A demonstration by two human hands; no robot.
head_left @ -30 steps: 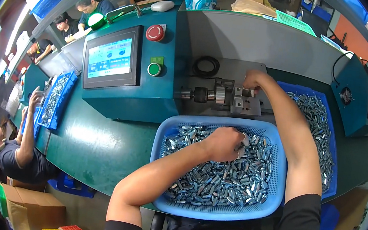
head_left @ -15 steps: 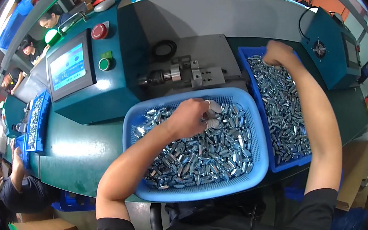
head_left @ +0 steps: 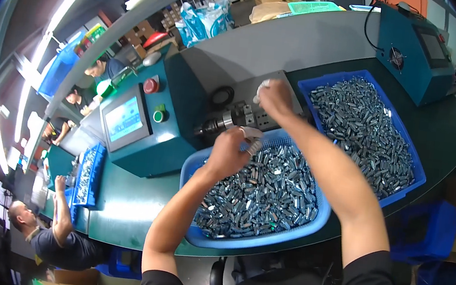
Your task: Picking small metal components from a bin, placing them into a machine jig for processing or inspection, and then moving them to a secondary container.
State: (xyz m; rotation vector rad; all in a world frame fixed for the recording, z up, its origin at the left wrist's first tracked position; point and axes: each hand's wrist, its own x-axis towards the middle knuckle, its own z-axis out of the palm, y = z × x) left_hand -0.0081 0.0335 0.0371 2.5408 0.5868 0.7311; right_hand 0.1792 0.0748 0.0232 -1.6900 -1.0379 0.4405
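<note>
My left hand (head_left: 229, 153), with white covers on its fingertips, hovers over the far left part of a light blue plastic basket (head_left: 315, 224). Its fingers are bent together, and what they hold, if anything, cannot be made out. Small shiny metal pieces (head_left: 258, 196) fill the basket. My right hand (head_left: 276, 98) is closed above the metal fixture (head_left: 265, 119) of the bench machine, fingertips also covered in white; anything in its grip is hidden. To the right, a darker blue tray (head_left: 419, 174) is heaped with similar metal pieces (head_left: 359, 129).
A green machine housing (head_left: 175, 136) with a touchscreen (head_left: 124, 115), a red button (head_left: 151, 85) and a green button (head_left: 158, 116) stands left. Behind runs a grey panel (head_left: 329, 41). Another green machine (head_left: 417, 57) is at far right. Co-workers sit at left, one person (head_left: 62, 239) nearby.
My right hand has moved left from the far end of the blue tray to above the machine fixture. My left hand stays over the basket. The whole view has shifted and tilted.
</note>
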